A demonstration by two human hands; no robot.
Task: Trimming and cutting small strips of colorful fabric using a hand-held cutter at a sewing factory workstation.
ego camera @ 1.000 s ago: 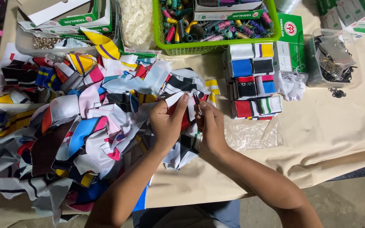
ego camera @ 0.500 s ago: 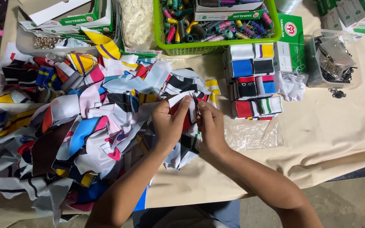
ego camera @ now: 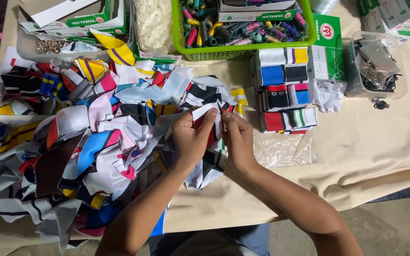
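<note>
Hands little changed since the earlier frame: fingertips have crept slightly up the cloth strip, still at frame centre.

Left hand and right hand both have a closed pinch grip on one white, red and black strip, which stands between them, long axis running up-down in frame, lower end trailing into the scrap pile at left. Both hands equally near. Folded stack lies just right; green basket above, on the table.
</note>
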